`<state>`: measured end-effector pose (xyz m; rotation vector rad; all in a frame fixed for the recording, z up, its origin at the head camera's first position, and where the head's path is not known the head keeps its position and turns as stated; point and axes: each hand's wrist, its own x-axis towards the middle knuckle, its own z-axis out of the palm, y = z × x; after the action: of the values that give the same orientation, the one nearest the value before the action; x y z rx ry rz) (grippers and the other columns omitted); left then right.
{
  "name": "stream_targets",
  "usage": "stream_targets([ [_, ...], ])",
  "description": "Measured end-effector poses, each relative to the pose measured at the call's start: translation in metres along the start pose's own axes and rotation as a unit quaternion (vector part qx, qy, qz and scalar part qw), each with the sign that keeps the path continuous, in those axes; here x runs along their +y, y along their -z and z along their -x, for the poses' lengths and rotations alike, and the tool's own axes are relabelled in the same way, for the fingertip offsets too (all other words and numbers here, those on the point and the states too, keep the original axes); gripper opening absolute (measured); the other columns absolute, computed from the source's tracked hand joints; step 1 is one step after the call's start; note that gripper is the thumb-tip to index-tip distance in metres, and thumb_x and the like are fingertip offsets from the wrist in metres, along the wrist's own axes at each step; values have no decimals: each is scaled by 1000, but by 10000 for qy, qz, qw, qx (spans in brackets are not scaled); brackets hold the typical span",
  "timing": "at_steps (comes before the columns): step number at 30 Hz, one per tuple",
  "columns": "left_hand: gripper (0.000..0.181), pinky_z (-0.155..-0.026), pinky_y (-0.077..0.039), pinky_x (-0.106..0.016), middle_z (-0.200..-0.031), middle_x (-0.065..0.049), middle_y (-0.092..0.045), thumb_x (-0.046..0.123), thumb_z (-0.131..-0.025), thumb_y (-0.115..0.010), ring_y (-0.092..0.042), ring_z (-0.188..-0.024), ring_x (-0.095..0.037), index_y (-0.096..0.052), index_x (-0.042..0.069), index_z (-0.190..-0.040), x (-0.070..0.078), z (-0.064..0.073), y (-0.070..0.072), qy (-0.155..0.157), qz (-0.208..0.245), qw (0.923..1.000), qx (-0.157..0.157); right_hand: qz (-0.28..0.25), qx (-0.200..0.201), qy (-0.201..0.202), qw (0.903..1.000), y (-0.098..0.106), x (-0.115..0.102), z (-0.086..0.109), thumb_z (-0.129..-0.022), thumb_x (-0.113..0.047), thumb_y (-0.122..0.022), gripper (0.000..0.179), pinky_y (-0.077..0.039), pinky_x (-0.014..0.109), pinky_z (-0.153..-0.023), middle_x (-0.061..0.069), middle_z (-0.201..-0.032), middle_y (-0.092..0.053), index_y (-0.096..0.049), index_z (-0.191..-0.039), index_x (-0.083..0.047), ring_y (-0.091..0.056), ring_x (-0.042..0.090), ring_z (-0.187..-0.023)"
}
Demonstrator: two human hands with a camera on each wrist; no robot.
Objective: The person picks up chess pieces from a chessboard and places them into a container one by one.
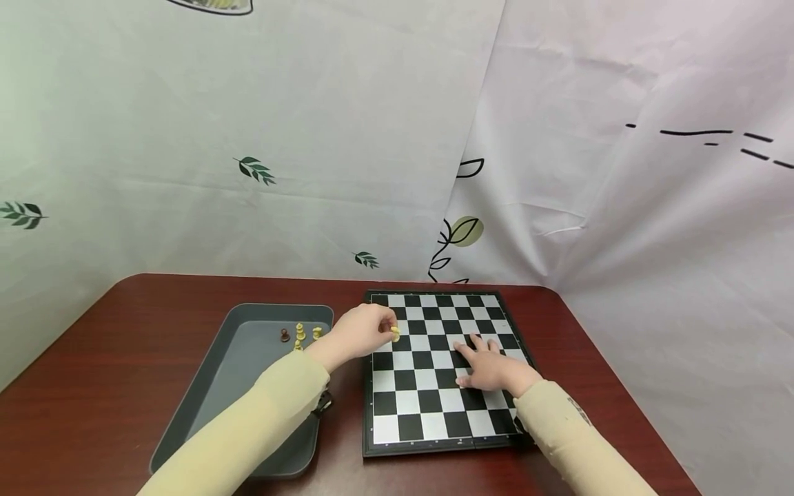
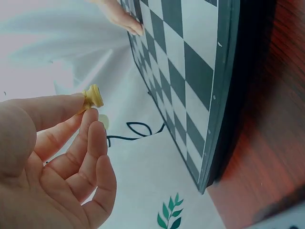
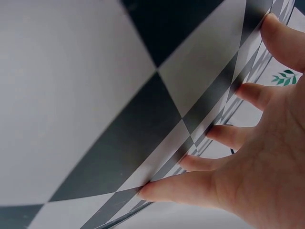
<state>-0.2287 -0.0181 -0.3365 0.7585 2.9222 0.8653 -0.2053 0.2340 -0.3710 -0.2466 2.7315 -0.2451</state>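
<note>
Between thumb and fingertips, my left hand [image 1: 362,332] pinches a small yellow chess piece [image 2: 94,97], most of it hidden by the fingers. It is held above the left part of the black-and-white chessboard [image 1: 407,401]; in the left wrist view the piece's round base faces away from the hand. My right hand [image 1: 490,368] rests its spread fingertips on the right half of the board. In the right wrist view those fingers [image 3: 181,188] touch the squares and grip nothing.
Left of the board lies a grey tray [image 1: 248,365]. Near its far right corner are a brown piece [image 1: 284,335] and several yellow pieces [image 1: 300,332], partly behind the left forearm. The reddish-brown table [image 1: 93,358] meets a white patterned curtain [image 1: 310,207] at the back.
</note>
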Motion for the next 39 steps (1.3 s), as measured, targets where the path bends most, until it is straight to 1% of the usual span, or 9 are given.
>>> stream_targets([
  [6, 8, -58, -42, -25, -70, 6, -61, 16, -83, -72, -51, -62, -9, -66, 16, -78, 0, 13, 12, -53, -4, 9999, 106, 20, 10, 17, 10000, 0, 0, 1, -87, -30, -66, 67, -27, 67, -99, 26, -152, -19, -37, -144, -9, -17, 56, -134],
  [15, 4, -60, -43, -26, -74, 5, -62, 15, -85, -70, -52, -65, -8, -67, 13, -83, -6, 25, 31, -57, 6, 9999, 117, 16, 22, 0, 10000, -1, 1, 1, -87, -30, -66, 67, -27, 68, -99, 25, -152, -20, -37, -145, -10, -17, 56, -135],
  [23, 5, -60, -43, -27, -73, 5, -61, 15, -85, -70, -51, -64, -9, -66, 14, -82, -13, 37, 42, 82, -48, 9998, 178, 33, 2, -13, 10000, -1, 2, 1, -88, -30, -66, 67, -27, 67, -99, 25, -152, -19, -37, -145, -11, -17, 55, -135],
  [29, 7, -59, -43, -27, -72, 5, -61, 14, -85, -69, -52, -63, -9, -65, 14, -80, -22, 45, 48, 126, -14, 9996, 255, 73, -3, -51, 10000, -2, 2, 1, -88, -31, -65, 66, -27, 67, -99, 24, -153, -20, -37, -145, -12, -17, 53, -136],
  [34, 6, -58, -43, -28, -73, 4, -62, 13, -86, -68, -52, -62, -9, -65, 13, -81, -32, 54, 56, 259, 20, 9994, 227, 50, 14, -40, 10000, -1, 1, 2, -88, -30, -65, 66, -27, 67, -99, 24, -153, -20, -37, -145, -12, -17, 54, -135],
  [39, 3, -59, -44, -29, -74, 2, -62, 12, -87, -67, -53, -64, -10, -65, 10, -85, -46, 66, 63, 441, 43, 9988, 219, 30, 13, -1, 10000, 0, 0, 2, -88, -30, -66, 67, -27, 68, -99, 24, -152, -20, -37, -145, -11, -17, 54, -135],
])
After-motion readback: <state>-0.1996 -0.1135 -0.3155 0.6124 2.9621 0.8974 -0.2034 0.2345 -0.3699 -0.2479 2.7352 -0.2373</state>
